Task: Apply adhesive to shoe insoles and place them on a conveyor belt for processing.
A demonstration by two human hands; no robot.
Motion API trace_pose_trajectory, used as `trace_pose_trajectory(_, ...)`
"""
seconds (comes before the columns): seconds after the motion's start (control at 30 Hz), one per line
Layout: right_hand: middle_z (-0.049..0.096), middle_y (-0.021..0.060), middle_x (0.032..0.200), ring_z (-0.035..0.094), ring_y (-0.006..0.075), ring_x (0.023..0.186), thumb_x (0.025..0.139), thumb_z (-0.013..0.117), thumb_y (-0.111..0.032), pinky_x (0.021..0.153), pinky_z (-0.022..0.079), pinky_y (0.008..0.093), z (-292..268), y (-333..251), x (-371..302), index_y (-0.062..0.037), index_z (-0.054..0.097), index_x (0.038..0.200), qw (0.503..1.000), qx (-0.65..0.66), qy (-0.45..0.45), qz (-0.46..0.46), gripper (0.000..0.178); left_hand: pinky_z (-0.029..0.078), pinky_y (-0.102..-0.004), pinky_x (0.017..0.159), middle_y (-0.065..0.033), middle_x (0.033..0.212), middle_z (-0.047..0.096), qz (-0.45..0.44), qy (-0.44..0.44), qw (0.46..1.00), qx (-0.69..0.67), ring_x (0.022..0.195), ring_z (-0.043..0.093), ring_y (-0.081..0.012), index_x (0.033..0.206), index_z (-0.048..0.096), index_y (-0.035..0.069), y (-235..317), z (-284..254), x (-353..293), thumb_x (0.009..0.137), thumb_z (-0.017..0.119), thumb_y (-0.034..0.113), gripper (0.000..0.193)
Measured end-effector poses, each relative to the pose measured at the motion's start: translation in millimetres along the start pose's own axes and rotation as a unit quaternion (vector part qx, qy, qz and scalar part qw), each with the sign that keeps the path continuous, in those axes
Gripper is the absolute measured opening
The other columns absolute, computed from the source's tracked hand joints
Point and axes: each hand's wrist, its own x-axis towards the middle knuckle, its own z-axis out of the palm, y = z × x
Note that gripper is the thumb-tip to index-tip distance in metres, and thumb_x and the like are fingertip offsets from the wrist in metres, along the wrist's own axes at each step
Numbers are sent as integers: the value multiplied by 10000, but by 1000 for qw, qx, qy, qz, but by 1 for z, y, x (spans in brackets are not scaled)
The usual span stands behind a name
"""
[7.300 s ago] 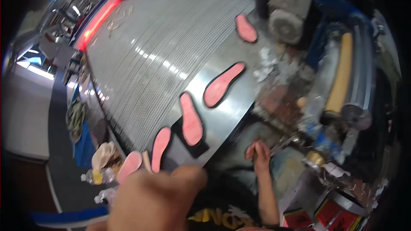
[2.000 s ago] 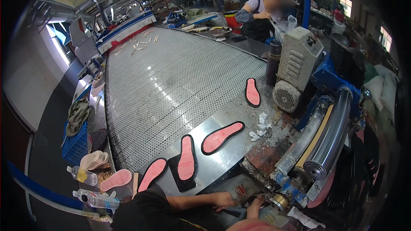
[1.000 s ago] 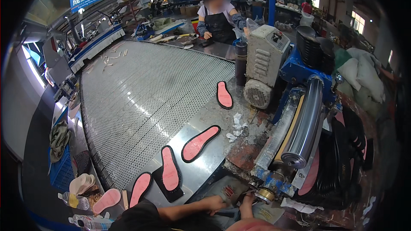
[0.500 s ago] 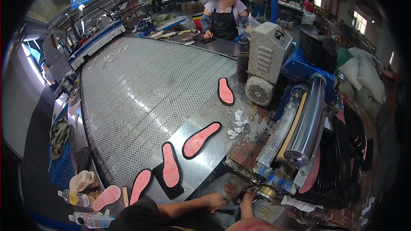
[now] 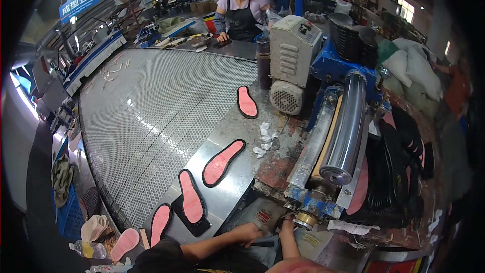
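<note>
Low at the table's front edge, my left hand [image 5: 248, 233] is closed; whatever is in its fingers is hidden. Beside it, my right hand [image 5: 287, 226] reaches up under the brass collar [image 5: 306, 219] of the roller machine, its fingertips hidden. Both are in front of grey cloth with a red mark [image 5: 263, 217]. On the metal table lie black-rimmed shoe soles with pink tops: one next to my left sleeve [image 5: 160, 222], one on a black plate [image 5: 191, 197], one farther right [image 5: 223, 163] and one near the motor [image 5: 247, 102].
The roller machine [image 5: 348, 126] and grey motor housing [image 5: 293, 50] stand at right, with black soles [image 5: 391, 182] piled beyond. A perforated conveyor [image 5: 161, 106] spans the left. Plain pink insole [image 5: 125, 244], bottle [image 5: 88, 249] and blue crate [image 5: 69, 210] sit lower left. A co-worker [image 5: 242, 15] stands opposite.
My view has turned to the right, so the scene sits farther left and a red panel shows lower right. Both hands stay almost in place; the soles have not moved. The co-worker's head has turned.
</note>
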Motion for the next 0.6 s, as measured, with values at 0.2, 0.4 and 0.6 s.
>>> trace_pose_trajectory(0.2, 566, 64, 1158, 564, 243, 1029, 858, 504, -214, 841, 487, 383, -11, 15, 15, -123, 530, 1229, 998, -38, 46, 33, 384, 425, -344, 384, -120, 505, 592, 5, 6, 1000, -4, 342, 504, -225, 560, 552, 11, 6, -1, -7, 947, 464, 447, 589)
trace_pose_trajectory(0.4, 586, 68, 1087, 587, 247, 968, 857, 521, -221, 805, 501, 386, -61, 28, 65, -124, 538, 1198, 988, 103, -3, -117, 355, 434, -344, 382, -119, 498, 595, 62, -36, 997, 28, 340, 515, -219, 534, 552, 15, 25, 4, 6, 948, 463, 469, 621)
trace_pose_trajectory(0.6, 599, 69, 1045, 594, 263, 937, 892, 550, -283, 788, 504, 393, 6, -5, -16, -107, 551, 1174, 997, -31, -74, -14, 333, 439, -342, 376, -128, 509, 606, 23, 10, 999, -23, 347, 532, -224, 521, 542, 12, -10, 1, -1, 950, 451, 462, 628)
